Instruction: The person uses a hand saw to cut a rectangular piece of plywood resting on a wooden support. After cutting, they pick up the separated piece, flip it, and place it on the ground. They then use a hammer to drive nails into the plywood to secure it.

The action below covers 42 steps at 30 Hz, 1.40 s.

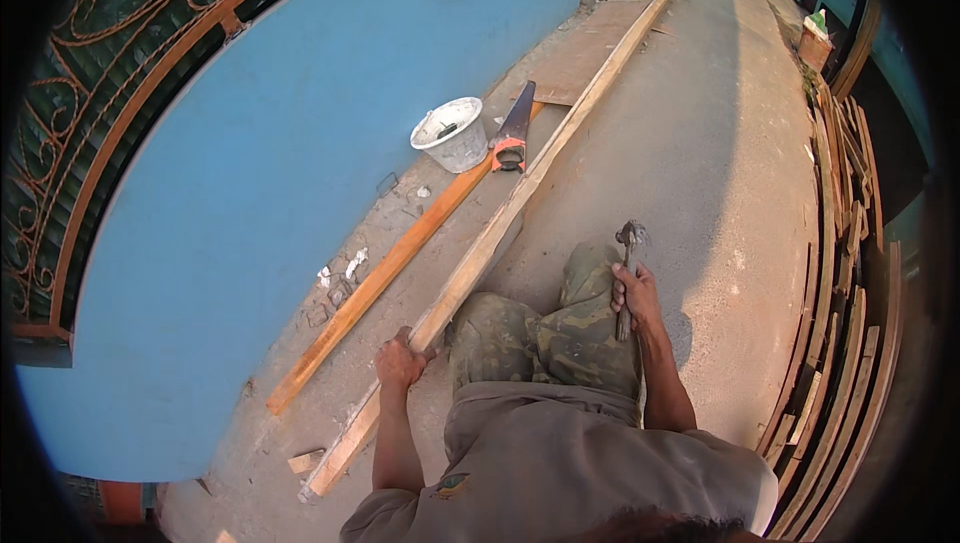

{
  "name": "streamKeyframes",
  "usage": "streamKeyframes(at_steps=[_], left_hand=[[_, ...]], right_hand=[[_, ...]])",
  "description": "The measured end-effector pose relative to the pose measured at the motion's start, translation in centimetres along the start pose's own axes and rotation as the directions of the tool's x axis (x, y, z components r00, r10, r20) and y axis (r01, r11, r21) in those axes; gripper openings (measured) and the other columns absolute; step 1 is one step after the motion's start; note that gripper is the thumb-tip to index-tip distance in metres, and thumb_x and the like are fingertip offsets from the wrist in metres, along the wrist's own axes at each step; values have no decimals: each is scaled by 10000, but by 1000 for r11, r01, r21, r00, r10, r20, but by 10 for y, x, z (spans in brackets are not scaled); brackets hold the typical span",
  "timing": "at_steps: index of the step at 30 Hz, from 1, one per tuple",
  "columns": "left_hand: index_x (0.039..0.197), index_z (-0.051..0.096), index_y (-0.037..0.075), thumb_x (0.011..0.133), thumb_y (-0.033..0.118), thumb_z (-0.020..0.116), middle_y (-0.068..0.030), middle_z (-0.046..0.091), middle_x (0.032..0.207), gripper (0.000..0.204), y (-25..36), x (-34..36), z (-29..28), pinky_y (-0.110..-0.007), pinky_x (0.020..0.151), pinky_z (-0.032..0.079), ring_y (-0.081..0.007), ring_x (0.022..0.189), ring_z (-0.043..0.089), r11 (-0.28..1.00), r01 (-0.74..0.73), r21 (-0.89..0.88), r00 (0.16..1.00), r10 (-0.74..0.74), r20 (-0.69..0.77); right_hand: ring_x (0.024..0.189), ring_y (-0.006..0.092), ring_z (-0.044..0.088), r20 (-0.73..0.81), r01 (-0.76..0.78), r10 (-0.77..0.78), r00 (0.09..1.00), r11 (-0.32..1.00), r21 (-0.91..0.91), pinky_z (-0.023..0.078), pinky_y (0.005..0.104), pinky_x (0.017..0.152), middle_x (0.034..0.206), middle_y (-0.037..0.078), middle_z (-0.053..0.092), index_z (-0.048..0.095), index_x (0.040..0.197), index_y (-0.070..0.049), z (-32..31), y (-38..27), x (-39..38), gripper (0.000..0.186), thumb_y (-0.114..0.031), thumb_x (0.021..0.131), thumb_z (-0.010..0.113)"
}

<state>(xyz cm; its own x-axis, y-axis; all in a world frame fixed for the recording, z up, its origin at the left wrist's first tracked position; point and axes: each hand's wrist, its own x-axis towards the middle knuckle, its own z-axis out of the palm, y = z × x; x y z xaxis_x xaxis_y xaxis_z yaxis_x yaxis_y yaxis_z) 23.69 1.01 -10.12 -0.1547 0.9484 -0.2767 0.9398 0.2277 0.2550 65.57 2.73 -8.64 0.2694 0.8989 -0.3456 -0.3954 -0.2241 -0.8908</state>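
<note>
A long, pale wooden beam (pixel 500 222) runs from the lower left past my left knee to the far end of the path. My left hand (pixel 401 362) is closed round it close to its near end, the fingers partly hidden by the wood. Over my right thigh, my right hand (pixel 637 295) grips what looks like a hammer (pixel 629 236) by its handle, head up and away from the beam. An orange-brown plank (pixel 375 280) lies left of the beam, roughly alongside it. A handsaw (pixel 513 129) with an orange and black handle rests between bucket and beam.
A whitish bucket (pixel 460 150) stands by the blue wall (pixel 300 143). Bent wire and white scraps (pixel 355 263) lie along the wall's foot. A flat brown board (pixel 590 48) is farther up. Stacked timber (pixel 840 343) lines the right side. A small wood offcut (pixel 306 461) lies near the beam's end.
</note>
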Motion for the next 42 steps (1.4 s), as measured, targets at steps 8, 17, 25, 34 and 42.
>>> streamKeyframes(at_steps=[8, 17, 25, 34, 42], left_hand=[[1143, 634, 84, 685, 442, 808, -190, 707, 952, 606, 7, -14, 0, -447, 808, 526, -356, 923, 680, 993, -22, -112, 1000, 22, -8], [1187, 605, 85, 711, 435, 795, -202, 699, 973, 621, -1, -9, -1, -439, 834, 520, -364, 967, 668, 996, -12, -90, 1000, 13, 18], [1189, 593, 61, 696, 408, 802, -227, 688, 987, 638, -23, 1, -9, -460, 859, 508, -375, 979, 660, 983, -44, -178, 998, 53, 46], [1217, 572, 0, 701, 415, 808, -238, 667, 1093, 703, -42, 54, -25, -455, 930, 484, -386, 1060, 628, 985, -39, -170, 995, 54, 83], [1191, 605, -4, 650, 421, 837, -228, 673, 1096, 726, -87, 124, -38, -420, 927, 487, -360, 1067, 634, 977, -57, -203, 985, 89, 148]], right_hand=[[403, 77, 410, -42, 7, -12, 999, 994, -111, 361, 251, 353, 559, -25, 442, 450, 769, -122, -10, 7, 12, 269, -206, 919, 656], [445, 77, 421, -63, -34, 25, 998, 989, -146, 363, 245, 368, 603, -25, 449, 451, 798, -113, -20, 19, 32, 283, -265, 919, 658], [448, 79, 422, -83, -21, 0, 997, 969, -247, 365, 251, 366, 615, -26, 447, 482, 822, -107, 2, 22, 24, 243, -259, 934, 635], [460, 63, 428, -122, 34, -69, 990, 963, -267, 358, 239, 397, 617, -49, 459, 574, 929, -94, 18, -16, 15, 254, -340, 935, 636], [461, 75, 442, -286, 38, -131, 949, 951, -308, 384, 246, 397, 619, -33, 461, 549, 937, -80, -18, -63, 19, 227, -290, 928, 637]])
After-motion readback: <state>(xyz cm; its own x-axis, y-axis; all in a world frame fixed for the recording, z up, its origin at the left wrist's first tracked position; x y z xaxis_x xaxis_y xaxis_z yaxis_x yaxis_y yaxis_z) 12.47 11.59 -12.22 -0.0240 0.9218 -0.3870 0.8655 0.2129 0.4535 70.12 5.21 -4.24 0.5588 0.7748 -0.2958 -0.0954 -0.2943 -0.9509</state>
